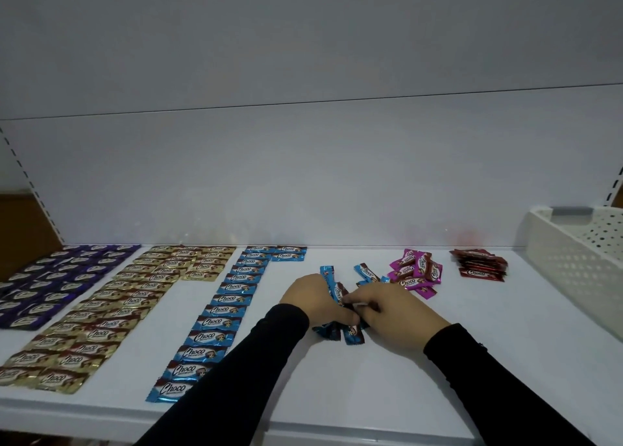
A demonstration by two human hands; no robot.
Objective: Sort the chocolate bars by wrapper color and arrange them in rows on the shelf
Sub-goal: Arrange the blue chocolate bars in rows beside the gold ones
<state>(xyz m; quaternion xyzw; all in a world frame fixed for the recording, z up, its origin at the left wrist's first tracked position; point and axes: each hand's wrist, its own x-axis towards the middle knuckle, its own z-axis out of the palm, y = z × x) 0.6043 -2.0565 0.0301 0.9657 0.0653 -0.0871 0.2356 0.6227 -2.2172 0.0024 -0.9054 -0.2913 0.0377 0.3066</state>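
On the white shelf, purple bars lie in rows at far left, gold bars beside them, and a blue row runs front to back. My left hand grips a bunch of blue bars standing on edge at the shelf's middle. My right hand pinches one bar of that bunch from the right. A loose blue bar lies just behind the hands. A pink pile and a red stack sit further right.
A white perforated basket stands at the far right of the shelf. The white back panel rises right behind the rows. Bare shelf surface lies between the blue row and my hands, and in front of the pink and red piles.
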